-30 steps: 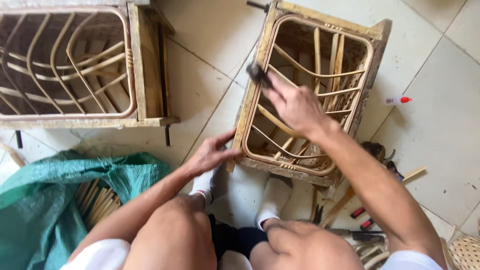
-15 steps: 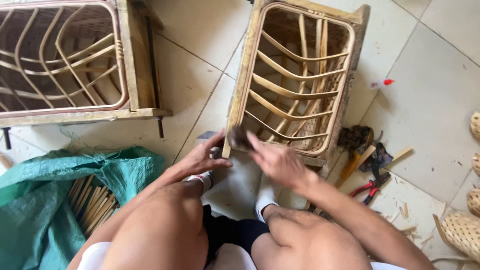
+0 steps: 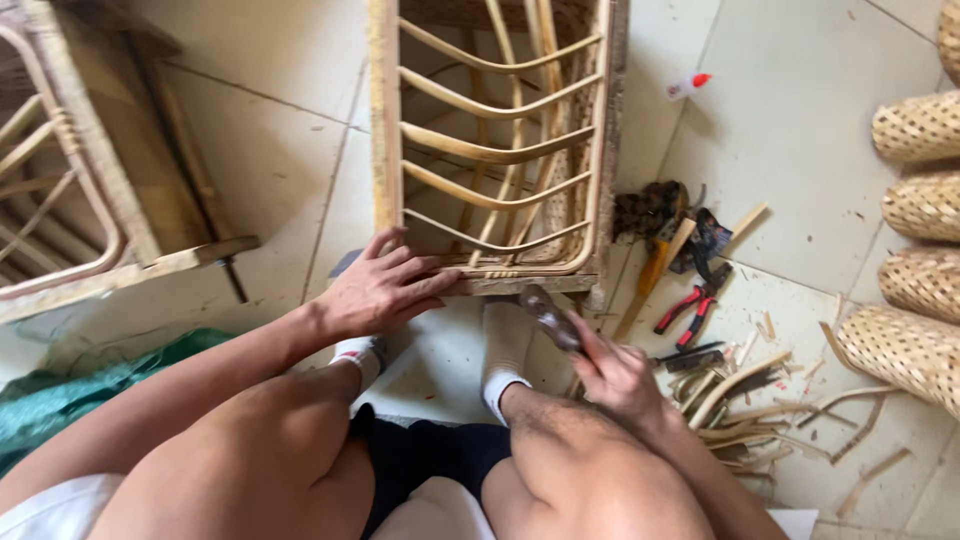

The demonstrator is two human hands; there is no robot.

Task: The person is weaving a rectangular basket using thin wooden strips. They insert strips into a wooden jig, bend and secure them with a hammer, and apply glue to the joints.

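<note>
Right hand [image 3: 615, 375] closed around a dark hammer [image 3: 550, 315], head up just under the near edge of the rattan frame [image 3: 495, 150]. Left hand [image 3: 385, 290] open, fingers spread flat on that frame's near bottom rail, nothing grasped. One frame upright on the tiled floor [image 3: 800, 130] between the feet, two white socks [image 3: 505, 350] below it. A second frame [image 3: 90, 200] at the left edge, well apart. Right of the hammer: one pair of red-handled pliers [image 3: 690, 305], one wooden-handled tool [image 3: 650, 275], a dark bundle [image 3: 650, 205], a scatter of cane offcuts [image 3: 750, 400]. Four woven baskets [image 3: 915, 345] stacked along the right edge, a fifth cut off at the top corner. One small white tube with a red cap [image 3: 688, 85] on bare tiles. Green sack [image 3: 60, 400] at lower left. Open floor between the two frames and above the tools.
</note>
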